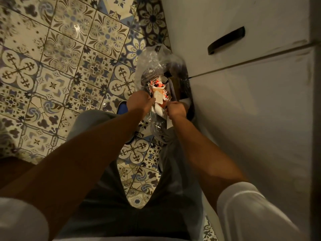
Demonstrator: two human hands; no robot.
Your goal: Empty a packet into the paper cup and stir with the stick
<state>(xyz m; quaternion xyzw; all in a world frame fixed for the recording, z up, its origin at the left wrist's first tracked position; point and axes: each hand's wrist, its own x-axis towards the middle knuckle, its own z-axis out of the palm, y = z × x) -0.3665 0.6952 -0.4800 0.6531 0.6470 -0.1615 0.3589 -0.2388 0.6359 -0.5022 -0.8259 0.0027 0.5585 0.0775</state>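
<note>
I look straight down at a bin [188, 94] lined with a clear plastic bag [152, 56], standing on the floor against a white cabinet. Both hands are low over its opening. My left hand [140, 101] pinches the edge of a pale, partly red packet [159, 98]. My right hand [176, 110] is closed with its fingertips at the packet's other side, and a white scrap [168, 123] shows below it. Several red and white wrappers [157, 84] lie inside the bin. No paper cup or stick is in view.
Patterned blue and cream floor tiles [69, 58] fill the left. A white cabinet front [251, 119] with a black handle [225, 40] fills the right, close to the bin. My legs in grey trousers [93, 119] and a blue shoe [122, 108] are below the hands.
</note>
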